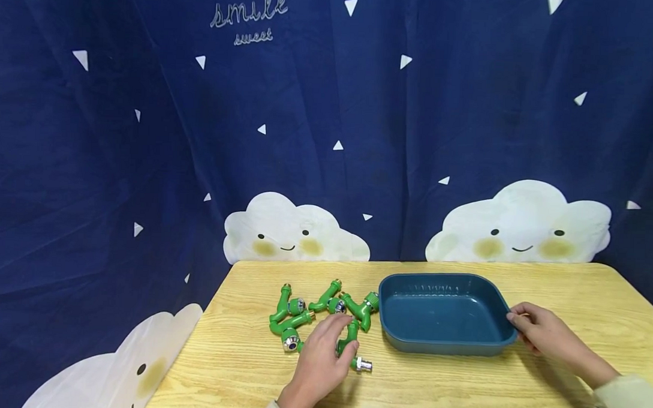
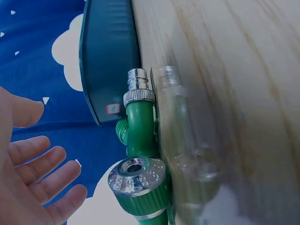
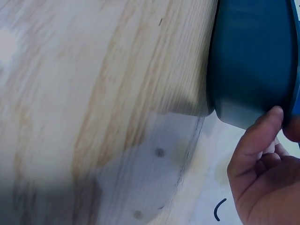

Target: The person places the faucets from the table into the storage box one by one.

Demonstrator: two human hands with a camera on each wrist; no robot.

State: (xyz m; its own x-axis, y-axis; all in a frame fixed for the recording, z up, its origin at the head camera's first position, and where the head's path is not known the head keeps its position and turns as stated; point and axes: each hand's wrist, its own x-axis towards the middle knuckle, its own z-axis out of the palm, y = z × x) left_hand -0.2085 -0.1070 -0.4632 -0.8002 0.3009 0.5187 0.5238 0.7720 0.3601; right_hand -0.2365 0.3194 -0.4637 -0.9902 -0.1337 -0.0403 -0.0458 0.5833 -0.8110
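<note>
Several green plastic faucets [image 1: 289, 305] with brass threads and chrome-like knob ends lie in a group at the table's left. My left hand [image 1: 323, 354] is over the nearest ones, its fingers spread and holding nothing. It partly hides a faucet [image 1: 352, 331] behind it. In the left wrist view, a faucet [image 2: 140, 126] with a silvery nozzle lies apart from that hand [image 2: 42, 168]. To the right stands a deep dark teal rectangular basin [image 1: 445, 347] with nothing in it. My right hand [image 1: 551, 335] pinches its right rim between thumb and fingers.
The light wooden table [image 1: 433, 388] carries all these things. A dark blue curtain [image 1: 330, 108] with white clouds and triangles hangs behind it and along the left. One faucet [image 1: 367, 307] lies close beside the basin's left wall.
</note>
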